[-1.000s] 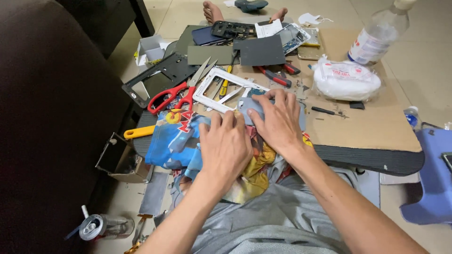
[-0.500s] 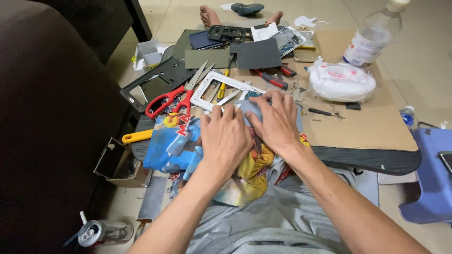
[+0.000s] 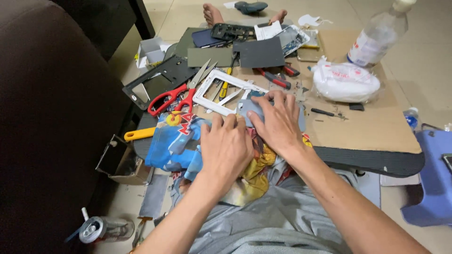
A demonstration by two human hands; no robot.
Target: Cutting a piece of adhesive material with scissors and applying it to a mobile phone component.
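Under both hands [image 3: 254, 136] — grey panel [image 3: 249, 109]

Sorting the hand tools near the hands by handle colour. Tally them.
Red-handled: 2, the scissors and the pliers, plus a further red grip beyond the pliers.
Yellow-handled: 2, the tool left of the left hand and the screwdriver inside the white frame.
Total: 4.

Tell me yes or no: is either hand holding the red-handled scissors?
No. The red-handled scissors lie untouched on the board, while the left hand and right hand press a grey flat piece.
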